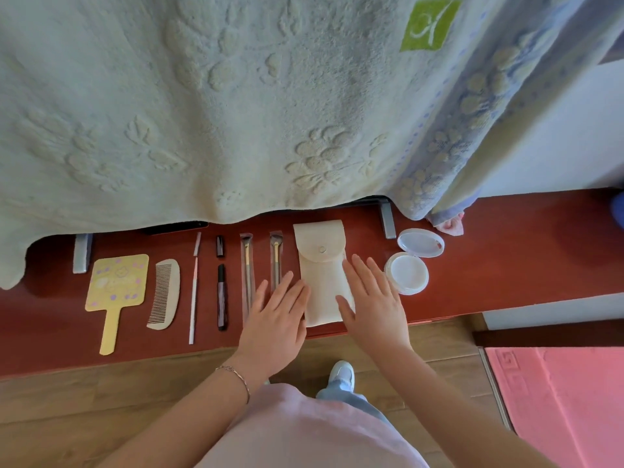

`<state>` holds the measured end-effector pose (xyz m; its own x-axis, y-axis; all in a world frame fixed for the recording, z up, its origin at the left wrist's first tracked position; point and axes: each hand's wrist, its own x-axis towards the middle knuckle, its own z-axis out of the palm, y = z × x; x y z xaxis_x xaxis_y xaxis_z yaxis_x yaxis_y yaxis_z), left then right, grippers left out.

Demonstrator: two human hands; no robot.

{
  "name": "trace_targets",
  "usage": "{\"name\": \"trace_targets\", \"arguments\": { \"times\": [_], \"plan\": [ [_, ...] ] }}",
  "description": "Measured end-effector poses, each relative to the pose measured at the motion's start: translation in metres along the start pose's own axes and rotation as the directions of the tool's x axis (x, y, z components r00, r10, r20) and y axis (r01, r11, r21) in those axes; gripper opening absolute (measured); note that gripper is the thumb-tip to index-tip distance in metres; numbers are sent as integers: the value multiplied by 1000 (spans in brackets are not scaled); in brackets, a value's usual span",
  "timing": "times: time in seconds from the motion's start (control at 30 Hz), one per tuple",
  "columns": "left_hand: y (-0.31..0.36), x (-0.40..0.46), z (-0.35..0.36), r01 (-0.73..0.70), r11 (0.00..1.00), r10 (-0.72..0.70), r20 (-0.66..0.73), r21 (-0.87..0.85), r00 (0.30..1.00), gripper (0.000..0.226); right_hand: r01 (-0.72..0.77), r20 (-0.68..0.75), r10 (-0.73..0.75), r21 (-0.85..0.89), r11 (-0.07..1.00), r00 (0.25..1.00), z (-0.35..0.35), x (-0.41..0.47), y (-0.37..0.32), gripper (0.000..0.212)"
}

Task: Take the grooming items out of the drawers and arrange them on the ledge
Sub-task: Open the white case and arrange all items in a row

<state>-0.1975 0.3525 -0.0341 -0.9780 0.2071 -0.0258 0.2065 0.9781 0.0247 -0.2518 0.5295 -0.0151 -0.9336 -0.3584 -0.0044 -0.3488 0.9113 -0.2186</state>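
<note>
Both flat palms, left hand (pixel 277 312) and right hand (pixel 369 298), squaring pouch (pixel 322 275) on ledge (pixel 506 251); compact (pixel 413 261) at 3 o'clock.

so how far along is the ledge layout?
Mostly done: hand mirror, comb, pink stick, black pen, two packaged brushes and open compact lie in a row on the ledge. In hand: left hand and right hand, both flat, squaring the cream pouch. Drawers not visible, so anything left is unknown.
</note>
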Motion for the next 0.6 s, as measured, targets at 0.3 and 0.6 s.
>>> {"name": "trace_targets", "arguments": {
  "times": [0.3,0.6],
  "plan": [
    [29,35,-4,-47,999,47,60,-13,997,54,-403,-17,408,124,907,913,-18,-16,89,72],
    [34,44,-2,-22,1000,19,138,20,990,56,-392,97,380,199,898,920,-5,-1,90,76]
  ]
}}
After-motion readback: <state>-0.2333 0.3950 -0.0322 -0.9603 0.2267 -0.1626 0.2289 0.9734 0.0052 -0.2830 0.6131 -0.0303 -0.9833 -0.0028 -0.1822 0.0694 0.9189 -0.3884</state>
